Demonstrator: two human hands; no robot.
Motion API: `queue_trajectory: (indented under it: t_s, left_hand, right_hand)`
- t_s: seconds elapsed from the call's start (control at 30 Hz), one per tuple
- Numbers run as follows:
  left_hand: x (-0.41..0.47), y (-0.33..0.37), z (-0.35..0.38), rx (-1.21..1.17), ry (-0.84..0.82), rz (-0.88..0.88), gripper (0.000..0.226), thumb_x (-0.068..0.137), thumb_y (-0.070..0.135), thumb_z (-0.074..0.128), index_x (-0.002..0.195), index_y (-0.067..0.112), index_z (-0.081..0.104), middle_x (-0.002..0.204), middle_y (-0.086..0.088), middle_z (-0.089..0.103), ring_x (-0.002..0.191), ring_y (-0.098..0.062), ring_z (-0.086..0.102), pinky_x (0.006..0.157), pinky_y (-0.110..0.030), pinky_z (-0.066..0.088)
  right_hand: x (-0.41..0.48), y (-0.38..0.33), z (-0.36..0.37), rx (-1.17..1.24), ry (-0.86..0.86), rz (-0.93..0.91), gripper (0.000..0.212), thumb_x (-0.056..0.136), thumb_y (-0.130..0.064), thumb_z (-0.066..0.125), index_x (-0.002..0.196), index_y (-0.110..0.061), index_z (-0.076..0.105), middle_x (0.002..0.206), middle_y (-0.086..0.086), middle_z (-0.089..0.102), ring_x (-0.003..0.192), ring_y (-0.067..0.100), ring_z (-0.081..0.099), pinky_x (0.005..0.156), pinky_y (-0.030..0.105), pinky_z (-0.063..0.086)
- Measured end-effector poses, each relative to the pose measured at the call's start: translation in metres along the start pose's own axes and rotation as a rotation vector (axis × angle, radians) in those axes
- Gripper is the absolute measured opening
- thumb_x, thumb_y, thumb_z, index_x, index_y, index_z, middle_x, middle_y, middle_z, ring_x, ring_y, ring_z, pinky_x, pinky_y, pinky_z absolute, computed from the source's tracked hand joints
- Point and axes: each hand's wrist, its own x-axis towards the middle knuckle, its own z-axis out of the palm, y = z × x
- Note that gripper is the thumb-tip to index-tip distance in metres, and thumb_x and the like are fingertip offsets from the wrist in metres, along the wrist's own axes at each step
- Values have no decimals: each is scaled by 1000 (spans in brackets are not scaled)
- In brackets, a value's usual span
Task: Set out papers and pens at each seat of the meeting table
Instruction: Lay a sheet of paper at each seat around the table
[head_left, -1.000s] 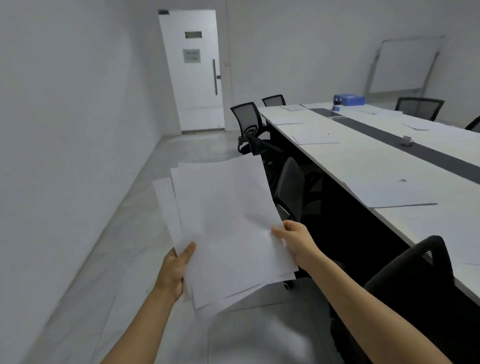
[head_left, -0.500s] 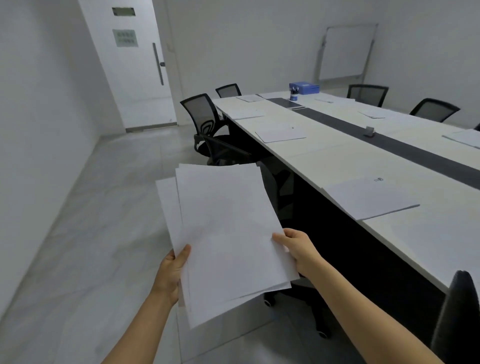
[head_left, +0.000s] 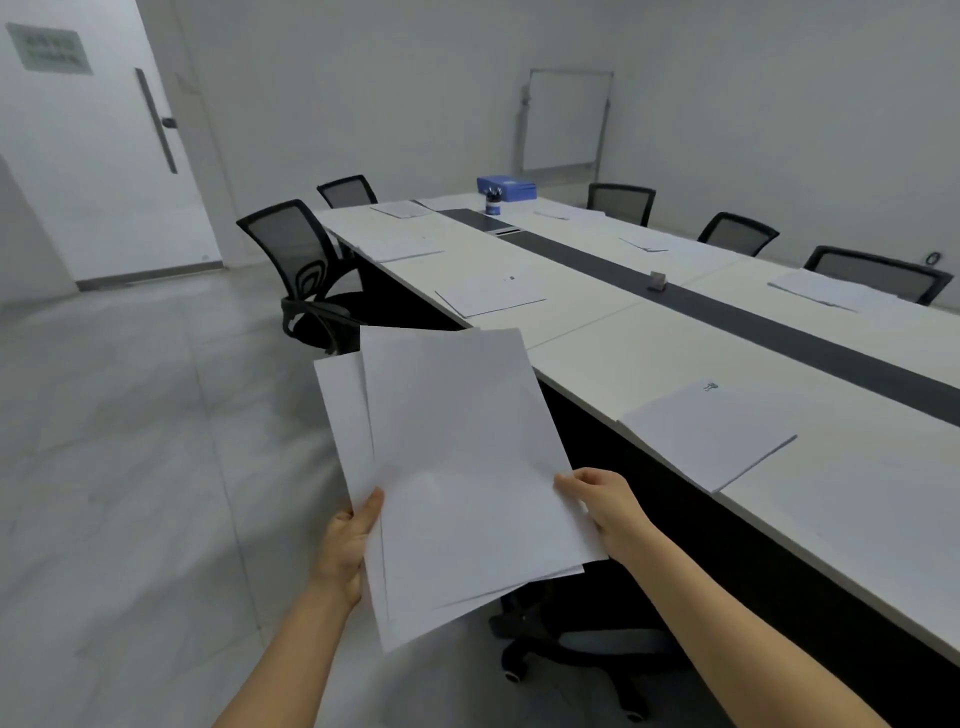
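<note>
One fanned stack of white paper sheets is pinched by two grips: left grip at its left edge, right grip at its right edge, beside the long white worktop. Seven paper sets are laid there.

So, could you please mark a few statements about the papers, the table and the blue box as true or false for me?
1. Both the left hand and the right hand hold the loose sheets. True.
2. The blue box sits on the floor. False: it rests at the far end of the table.
3. A dark strip runs down the table's middle. True.
4. No paper lies on the table yet. False: a paper set lies at the near edge, and others lie farther along.
</note>
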Motion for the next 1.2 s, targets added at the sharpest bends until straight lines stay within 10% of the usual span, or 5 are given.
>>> queue_trajectory:
  t_s: [0.67,0.8,0.9,1.0,1.2]
  left_hand:
    - [217,39,69,38,-38,-19,17,97,9,45,99,9,62,77,-3,74,65,-18,71,57,-34,59]
    - [257,39,89,45,-52,-39,19,97,11,44,103,10,62,82,-5,75,69,-20,72,55,-34,58]
    - [279,29,98,52,-38,-76,24,95,12,47,115,5,59,91,-8,74,74,-22,71,59,-35,59]
    - [290,21,104,76,-31,-103,55,74,23,74,122,3,58,107,-14,69,84,-28,69,65,-37,60]
    - [315,17,122,89,-82,-115,35,85,14,58,119,5,58,101,-12,70,77,-21,71,59,-33,59]
  right_hand:
    - [265,-13,-63,428,461,126,31,96,-9,48,117,13,52,110,24,60,87,26,53,94,41,47]
    - [315,-11,-91,443,577,146,20,94,-9,48,83,8,51,67,9,41,56,16,37,49,19,43]
    - [343,-7,-106,417,595,195,18,93,-3,47,78,5,53,108,40,48,65,23,54,64,29,48]
    - [358,5,-116,323,563,277,22,88,5,44,67,-1,43,73,19,46,58,24,39,61,27,35]
    - [369,5,-122,108,612,278,41,93,-5,42,134,-1,43,138,18,46,107,36,53,89,40,45]
